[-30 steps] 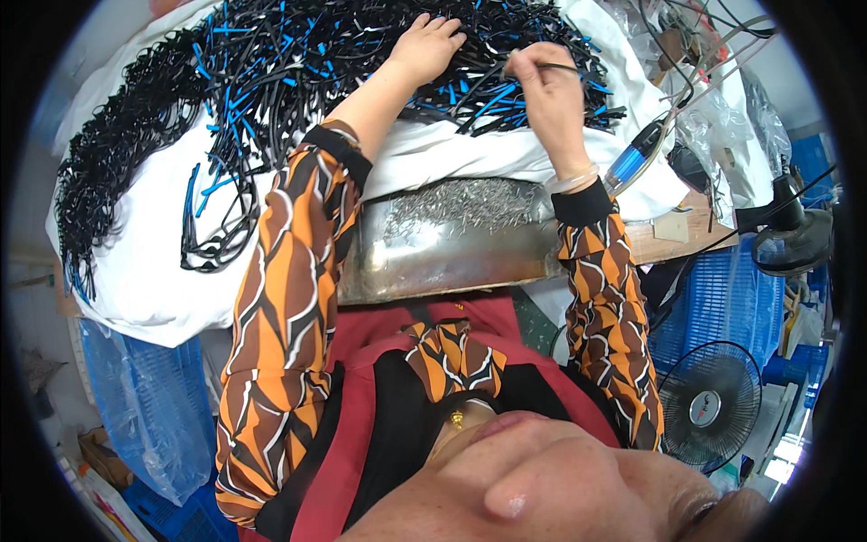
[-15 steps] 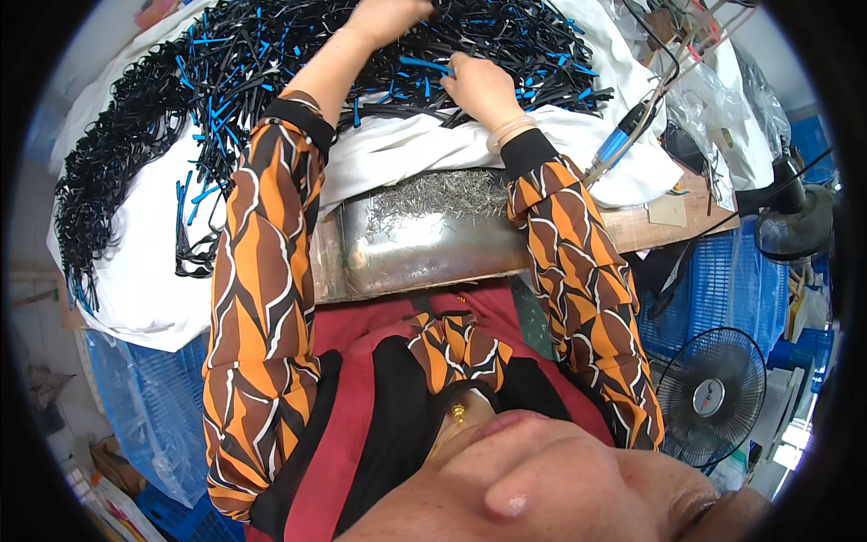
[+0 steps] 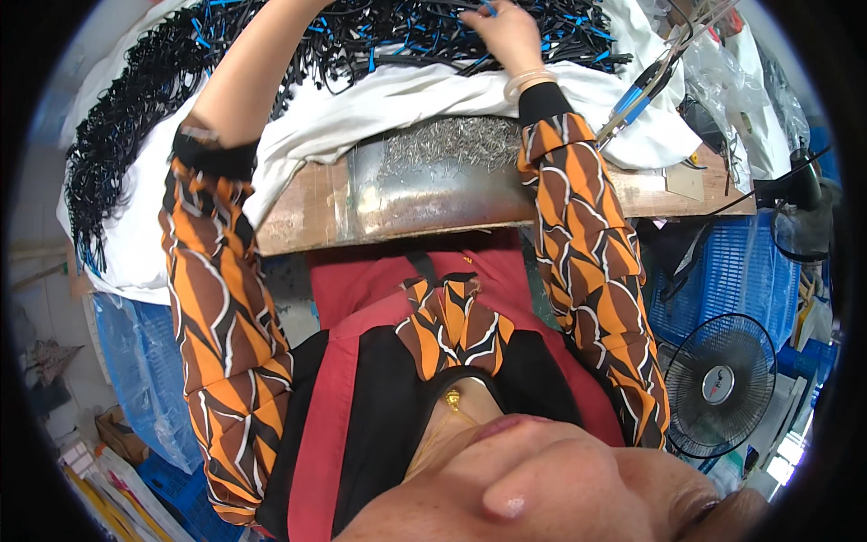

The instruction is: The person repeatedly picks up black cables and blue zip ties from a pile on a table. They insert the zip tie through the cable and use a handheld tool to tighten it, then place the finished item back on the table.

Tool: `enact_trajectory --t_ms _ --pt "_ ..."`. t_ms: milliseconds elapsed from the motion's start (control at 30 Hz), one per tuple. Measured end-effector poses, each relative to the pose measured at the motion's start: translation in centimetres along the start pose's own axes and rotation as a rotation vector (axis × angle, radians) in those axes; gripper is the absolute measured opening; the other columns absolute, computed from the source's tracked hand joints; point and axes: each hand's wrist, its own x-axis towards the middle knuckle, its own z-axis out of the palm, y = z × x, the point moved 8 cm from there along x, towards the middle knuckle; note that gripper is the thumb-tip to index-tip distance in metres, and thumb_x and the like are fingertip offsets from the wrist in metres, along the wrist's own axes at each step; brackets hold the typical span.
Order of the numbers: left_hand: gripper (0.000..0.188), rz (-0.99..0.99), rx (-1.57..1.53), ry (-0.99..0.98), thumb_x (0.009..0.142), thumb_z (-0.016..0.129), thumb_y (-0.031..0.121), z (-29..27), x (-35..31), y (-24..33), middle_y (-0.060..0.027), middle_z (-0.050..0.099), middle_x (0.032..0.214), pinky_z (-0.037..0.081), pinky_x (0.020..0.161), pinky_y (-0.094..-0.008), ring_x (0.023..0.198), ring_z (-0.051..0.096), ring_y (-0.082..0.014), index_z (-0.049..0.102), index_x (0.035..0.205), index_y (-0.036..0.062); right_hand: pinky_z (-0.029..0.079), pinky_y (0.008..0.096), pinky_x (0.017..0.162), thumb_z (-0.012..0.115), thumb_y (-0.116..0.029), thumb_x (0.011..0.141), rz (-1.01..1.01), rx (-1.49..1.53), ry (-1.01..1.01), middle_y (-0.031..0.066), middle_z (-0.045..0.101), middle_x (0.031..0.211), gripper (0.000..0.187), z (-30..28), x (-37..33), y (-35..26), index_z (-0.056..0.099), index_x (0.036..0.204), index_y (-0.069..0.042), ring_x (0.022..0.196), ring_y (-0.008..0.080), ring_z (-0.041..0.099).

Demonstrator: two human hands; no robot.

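At the top edge of the view, the right hand (image 3: 506, 32) is pinching a blue strip (image 3: 489, 8), its short visible piece slanting steeply upward; the left forearm (image 3: 257, 77) is running out of frame, leaving that hand's state impossible to tell. Around the right hand, a heap of black and blue strips (image 3: 424, 41) is stretching sideways, its left end curving toward the wearer. Beneath, white cloth (image 3: 388, 95) is spreading; nearer, a metal tray (image 3: 424, 194) is holding silvery bits (image 3: 452, 144).
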Motion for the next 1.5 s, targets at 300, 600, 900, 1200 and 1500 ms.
enact_trajectory --t_ms 300,600,900,1200,1500 --pt "0.018 -0.098 -0.433 -0.236 0.108 0.043 0.015 -1.0 -22.8 5.8 -0.0112 0.065 0.103 0.054 0.097 -0.0439 0.095 0.069 -0.0242 0.051 0.117 0.0009 0.051 0.0277 0.069 0.066 -0.001 0.091 -0.485 0.688 0.379 0.005 0.061 0.084 0.03 -7.6 -5.7 -4.6 0.049 0.116 -0.003 0.074 0.0139 0.061" --pt "0.012 0.112 -0.583 0.195 0.097 0.051 -0.001 -2.3 -36.8 8.6 -0.0179 0.061 0.09 0.054 0.088 -0.0633 0.079 0.068 -0.0355 0.045 0.106 0.006 0.047 0.0212 0.052 0.061 0.003 0.096 -0.206 1.143 -0.117 0.0132 0.066 0.096 0.049 -5.6 -22.3 -4.8 0.036 0.138 -0.004 0.06 0.0097 0.057" --pt "0.044 -0.013 -0.357 -0.104 0.084 0.05 -0.017 0.8 -40.6 5.6 -0.0147 0.058 0.102 0.048 0.105 -0.0521 0.099 0.069 -0.0288 0.036 0.12 0.004 0.052 0.0219 0.07 0.064 -0.004 0.098 -0.141 0.608 -0.265 0.0046 0.065 0.096 0.029 0.2 -25.4 -1.5 0.053 0.124 0.0 0.076 0.0086 0.062" --pt "0.062 -0.04 -0.344 -0.134 0.075 0.081 -0.001 0.1 -39.7 6.5 -0.01 0.062 0.099 0.05 0.103 -0.0494 0.101 0.069 -0.0285 0.041 0.121 0.0071 0.046 0.0205 0.055 0.072 -0.013 0.094 0.034 0.902 -0.302 0.0017 0.065 0.074 0.021 0.0 -24.2 -0.7 0.062 0.106 0.001 0.059 0.004 0.057" --pt "0.04 -0.072 -0.356 -0.092 0.076 0.074 -0.005 0.2 -40.9 6.0 -0.0079 0.059 0.094 0.05 0.104 -0.0515 0.099 0.07 -0.0272 0.044 0.1 0.0046 0.044 0.0195 0.056 0.066 0.001 0.095 0.058 0.996 -0.384 0.0042 0.065 0.085 0.022 2.0 -23.4 -1.3 0.054 0.113 -0.003 0.062 0.0059 0.055"
